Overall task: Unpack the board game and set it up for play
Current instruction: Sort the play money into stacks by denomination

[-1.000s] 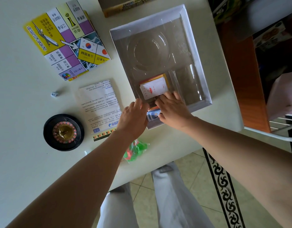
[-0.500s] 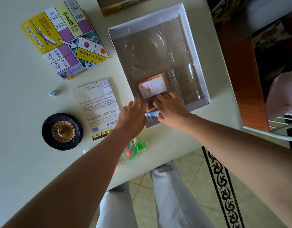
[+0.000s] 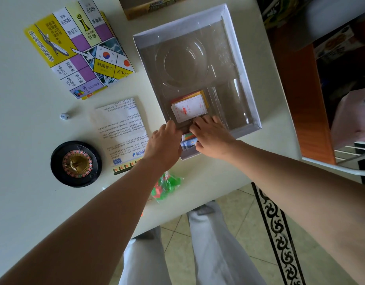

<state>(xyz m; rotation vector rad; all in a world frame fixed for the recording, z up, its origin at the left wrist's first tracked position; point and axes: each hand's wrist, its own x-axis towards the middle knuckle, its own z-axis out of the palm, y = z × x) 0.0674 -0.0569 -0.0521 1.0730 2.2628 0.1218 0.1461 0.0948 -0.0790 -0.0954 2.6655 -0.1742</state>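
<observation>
The open white game box (image 3: 242, 64) lies on the table with a clear plastic insert (image 3: 185, 62) inside. A stack of cards (image 3: 188, 111) sits in the insert's middle pocket. At the box's near left corner is a stack of coloured banknotes (image 3: 188, 140). My right hand (image 3: 213, 138) grips this stack, fingers over its far side and thumb at its near side. My left hand (image 3: 165, 145) has its fingers curled at the stack's left end; its fingertips are hidden.
On the table lie the folded game board (image 3: 79, 52) at far left, an instruction sheet (image 3: 120, 128), a white die (image 3: 64, 116), a black roulette wheel (image 3: 75, 163) and a bag of green and red pieces (image 3: 167, 186) at the near edge. The box lid (image 3: 153, 7) lies beyond.
Both hands stay at the box's near left corner. A little more of the banknote stack shows between them than before.
</observation>
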